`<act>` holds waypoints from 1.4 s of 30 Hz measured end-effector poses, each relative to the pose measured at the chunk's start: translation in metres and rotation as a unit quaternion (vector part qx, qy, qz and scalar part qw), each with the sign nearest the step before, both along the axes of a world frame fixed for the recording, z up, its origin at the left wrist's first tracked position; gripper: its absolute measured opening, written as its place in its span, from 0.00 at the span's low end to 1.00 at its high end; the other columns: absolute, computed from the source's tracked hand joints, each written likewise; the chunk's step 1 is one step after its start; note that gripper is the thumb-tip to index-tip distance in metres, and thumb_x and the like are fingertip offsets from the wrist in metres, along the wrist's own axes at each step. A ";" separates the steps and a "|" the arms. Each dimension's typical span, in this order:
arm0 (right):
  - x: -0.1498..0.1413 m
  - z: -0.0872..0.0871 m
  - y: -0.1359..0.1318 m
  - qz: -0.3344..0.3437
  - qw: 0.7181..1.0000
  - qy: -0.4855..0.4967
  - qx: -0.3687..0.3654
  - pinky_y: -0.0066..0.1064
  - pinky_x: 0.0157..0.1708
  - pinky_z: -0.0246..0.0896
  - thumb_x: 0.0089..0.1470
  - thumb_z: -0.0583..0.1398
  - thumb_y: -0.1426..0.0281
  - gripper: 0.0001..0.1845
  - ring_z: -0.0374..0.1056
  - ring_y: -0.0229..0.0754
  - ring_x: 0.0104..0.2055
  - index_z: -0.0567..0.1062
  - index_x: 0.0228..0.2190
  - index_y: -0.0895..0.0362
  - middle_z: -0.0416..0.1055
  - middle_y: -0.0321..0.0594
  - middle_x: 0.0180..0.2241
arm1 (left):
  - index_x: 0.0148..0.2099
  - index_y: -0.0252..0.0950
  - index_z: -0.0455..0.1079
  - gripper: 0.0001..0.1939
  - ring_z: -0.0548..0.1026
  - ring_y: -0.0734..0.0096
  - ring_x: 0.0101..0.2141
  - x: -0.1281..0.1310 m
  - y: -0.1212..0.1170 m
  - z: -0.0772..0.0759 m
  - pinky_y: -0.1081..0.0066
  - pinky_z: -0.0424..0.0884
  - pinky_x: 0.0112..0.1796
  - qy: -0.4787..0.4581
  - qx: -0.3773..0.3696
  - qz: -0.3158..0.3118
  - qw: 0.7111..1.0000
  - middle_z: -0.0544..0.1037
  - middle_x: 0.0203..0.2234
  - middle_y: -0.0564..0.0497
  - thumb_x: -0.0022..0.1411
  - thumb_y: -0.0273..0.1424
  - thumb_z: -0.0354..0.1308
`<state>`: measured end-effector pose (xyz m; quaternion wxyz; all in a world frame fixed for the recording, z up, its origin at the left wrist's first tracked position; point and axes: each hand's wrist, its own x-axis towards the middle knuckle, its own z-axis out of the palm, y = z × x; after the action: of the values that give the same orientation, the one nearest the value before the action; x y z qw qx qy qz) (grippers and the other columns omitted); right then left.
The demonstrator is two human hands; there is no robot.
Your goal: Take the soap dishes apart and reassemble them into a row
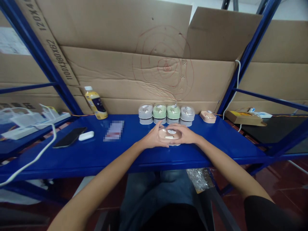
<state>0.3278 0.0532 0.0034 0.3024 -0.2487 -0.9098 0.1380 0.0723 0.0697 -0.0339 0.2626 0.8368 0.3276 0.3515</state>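
Observation:
Between my two hands is a pink lidded box [166,134] with a clear top, a round white label and a small light strip on it. My left hand [154,137] wraps its left side, thumb and fingers spread along the edge. Around the right side curls my right hand [186,134]. The box is low over the front half of the blue table; whether it touches the surface I cannot tell. Just behind it stand stacked lidded boxes: a grey one [145,112], a green one [159,112], another green one [173,113] and a grey one [187,115].
A single pink box [208,116] sits at the back right of the blue table [130,154]. Left are a yellow bottle [96,103], a blurred packet [114,131], a white case [86,136], a dark phone [69,137] and a white cable [45,149]. Cardboard [108,67] walls the back.

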 end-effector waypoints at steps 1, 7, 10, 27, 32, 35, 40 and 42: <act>-0.001 -0.001 0.000 0.005 1.000 -0.002 0.001 0.52 0.61 0.65 0.50 0.73 0.53 0.39 0.69 0.56 0.61 0.72 0.61 0.50 0.70 0.49 0.61 | 0.77 0.40 0.36 0.79 0.66 0.34 0.65 0.000 0.000 0.000 0.39 0.62 0.63 -0.005 0.001 0.000 1.000 0.64 0.65 0.30 0.35 0.51 0.82; -0.001 -0.004 0.002 -0.001 1.000 -0.014 0.000 0.52 0.61 0.66 0.51 0.72 0.53 0.39 0.69 0.56 0.61 0.73 0.62 0.49 0.69 0.48 0.60 | 0.77 0.40 0.38 0.77 0.68 0.37 0.63 0.001 0.001 0.002 0.40 0.62 0.63 0.004 0.007 -0.003 1.000 0.67 0.62 0.32 0.35 0.50 0.82; -0.002 -0.007 0.005 -0.011 1.000 -0.019 -0.013 0.52 0.61 0.66 0.51 0.72 0.52 0.40 0.69 0.56 0.60 0.72 0.62 0.49 0.69 0.49 0.60 | 0.76 0.41 0.39 0.74 0.69 0.38 0.62 0.001 -0.001 0.005 0.42 0.64 0.62 0.018 0.000 -0.006 1.000 0.68 0.62 0.34 0.38 0.50 0.81; 0.121 -0.010 -0.099 -0.281 0.942 -0.178 0.041 0.62 0.60 0.64 0.54 0.66 0.47 0.49 0.64 0.70 0.65 0.58 0.72 0.44 0.62 0.54 0.67 | 0.71 0.38 0.50 0.45 0.75 0.48 0.58 -0.004 -0.004 0.008 0.47 0.70 0.61 0.085 0.017 0.049 0.995 0.72 0.58 0.38 0.62 0.47 0.65; 0.171 -0.007 -0.082 -0.429 0.851 -0.289 0.092 0.60 0.54 0.66 0.57 0.59 0.40 0.48 0.66 0.73 0.61 0.63 0.69 0.51 0.68 0.61 0.62 | 0.70 0.37 0.52 0.40 0.75 0.49 0.57 -0.004 -0.004 0.009 0.48 0.71 0.60 0.096 0.021 0.049 0.994 0.72 0.58 0.38 0.63 0.46 0.63; 0.174 -0.003 -0.045 -0.451 0.824 -0.322 0.115 0.58 0.59 0.60 0.57 0.58 0.41 0.46 0.65 0.71 0.62 0.67 0.66 0.55 0.70 0.60 0.60 | 0.69 0.38 0.54 0.38 0.75 0.49 0.56 -0.005 -0.002 0.007 0.47 0.72 0.59 0.098 0.034 0.045 0.994 0.73 0.57 0.39 0.63 0.45 0.63; 0.156 -0.004 0.026 -0.482 0.798 -0.335 0.135 0.56 0.69 0.41 0.55 0.60 0.41 0.46 0.51 0.70 0.71 0.69 0.63 0.59 0.70 0.60 0.61 | 0.69 0.34 0.55 0.40 0.75 0.47 0.57 -0.006 0.001 0.005 0.47 0.71 0.60 0.105 0.028 0.042 0.993 0.72 0.58 0.36 0.63 0.46 0.63; 0.149 -0.004 0.049 -0.491 0.796 -0.334 0.121 0.56 0.69 0.38 0.54 0.60 0.42 0.45 0.51 0.70 0.71 0.70 0.62 0.61 0.71 0.61 0.60 | 0.69 0.34 0.55 0.40 0.74 0.46 0.58 -0.006 0.001 0.004 0.46 0.71 0.60 0.106 0.023 0.043 0.993 0.72 0.59 0.36 0.63 0.47 0.63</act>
<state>0.4770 0.1021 -0.0003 0.0348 -0.6539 -0.7194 -0.2318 0.0658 0.0710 -0.0302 0.1920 0.8603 0.3811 0.2789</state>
